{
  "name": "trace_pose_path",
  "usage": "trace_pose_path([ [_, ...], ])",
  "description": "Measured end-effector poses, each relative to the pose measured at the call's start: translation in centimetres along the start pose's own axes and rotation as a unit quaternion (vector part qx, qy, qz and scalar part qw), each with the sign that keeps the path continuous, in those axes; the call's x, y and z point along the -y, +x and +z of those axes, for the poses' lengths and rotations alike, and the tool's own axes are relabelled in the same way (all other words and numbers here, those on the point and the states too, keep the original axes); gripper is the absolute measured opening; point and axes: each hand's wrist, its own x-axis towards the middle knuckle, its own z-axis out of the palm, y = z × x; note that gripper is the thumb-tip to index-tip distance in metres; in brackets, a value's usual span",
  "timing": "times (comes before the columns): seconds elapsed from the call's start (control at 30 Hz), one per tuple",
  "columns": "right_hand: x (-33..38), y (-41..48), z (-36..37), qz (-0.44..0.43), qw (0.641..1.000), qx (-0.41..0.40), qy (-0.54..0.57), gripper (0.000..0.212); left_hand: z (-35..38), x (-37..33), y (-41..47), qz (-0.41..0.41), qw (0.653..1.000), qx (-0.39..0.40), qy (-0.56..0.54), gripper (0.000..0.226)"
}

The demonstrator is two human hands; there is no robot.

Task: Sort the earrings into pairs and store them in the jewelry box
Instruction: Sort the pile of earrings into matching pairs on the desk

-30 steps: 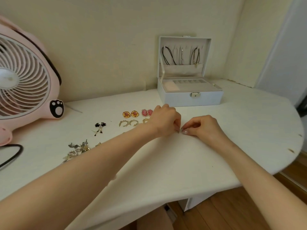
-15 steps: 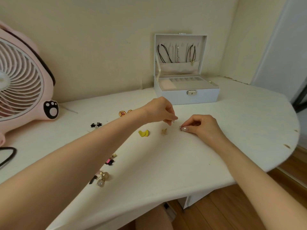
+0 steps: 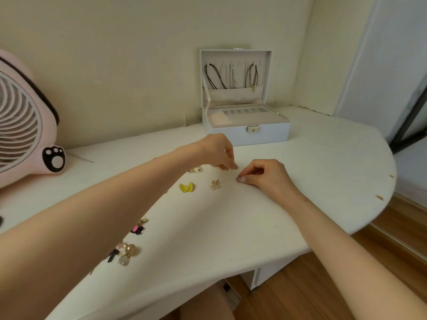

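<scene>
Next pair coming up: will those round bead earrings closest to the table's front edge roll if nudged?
Likely yes: the round bead earrings look ball-shaped, so a push could roll them toward the nearby table edge. They look small, so probably light. Their glossy surface may slip in a fingertip grip.

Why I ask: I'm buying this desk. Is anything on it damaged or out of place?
Yes. The desk has brown chips along its right edge, where the white finish looks worn off. The earrings lie loose but in little groups, and the jewelry box stands open and upright; nothing is spilled.
</scene>
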Motion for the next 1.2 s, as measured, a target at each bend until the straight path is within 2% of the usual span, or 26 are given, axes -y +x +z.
trace_pose_path([
  [0.23, 0.1, 0.0, 0.0, 0.005, 1.000, 0.001, -0.007, 0.008, -0.1, -0.9, 0.5, 0.021, 0.980, 0.114, 0.159, 0.025],
  [0.5, -0.1, 0.1, 0.0, 0.003, 1.000, -0.003, -0.016, 0.014, 0.7, -1.5, 2.2, 0.010, 0.951, 0.191, 0.244, 0.025],
  [0.77, -0.2, 0.2, 0.1, -0.013, 1.000, -0.005, -0.016, 0.009, 0.5, -1.4, 2.7, -0.003, 0.951, 0.165, 0.261, 0.034],
  [1.03, -0.4, 0.4, 0.3, -0.037, 0.998, 0.007, -0.049, 0.007, -0.3, -0.3, 2.4, 0.013, 0.965, 0.135, 0.225, 0.028],
  [1.2, -0.1, 0.3, 0.4, -0.048, 0.998, 0.017, -0.049, 0.010, -1.1, 0.4, 0.8, 0.009, 0.963, 0.156, 0.217, 0.033],
])
